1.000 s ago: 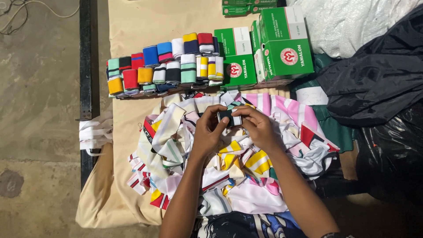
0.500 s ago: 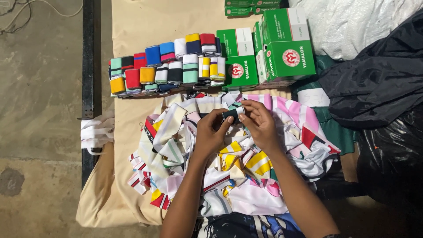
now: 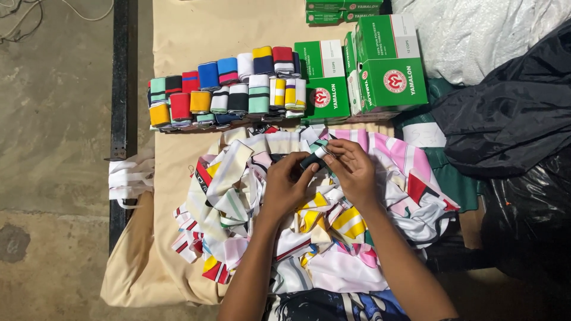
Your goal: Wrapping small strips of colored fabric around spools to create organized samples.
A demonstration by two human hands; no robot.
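Note:
Both my hands meet over a heap of striped fabric strips (image 3: pixel 238 196) on a table covered with beige cloth (image 3: pixel 196 30). My left hand (image 3: pixel 286 187) and my right hand (image 3: pixel 352 169) together grip a small dark roll of banded fabric with a white end (image 3: pixel 314 159), held just above the heap. Beyond the heap, two rows of finished rolls (image 3: pixel 229 89) in many colours lie side by side.
Green cartons (image 3: pixel 389 65) are stacked at the back right of the table. A white sack (image 3: pixel 476 30) and black plastic bags (image 3: pixel 511 119) crowd the right side. A bundle of white strips (image 3: pixel 128 178) hangs at the left edge beside a dark metal rail (image 3: pixel 122 77). Concrete floor lies left.
Both hands have shifted slightly away from me with the small roll, and its white end now sticks out between my fingers.

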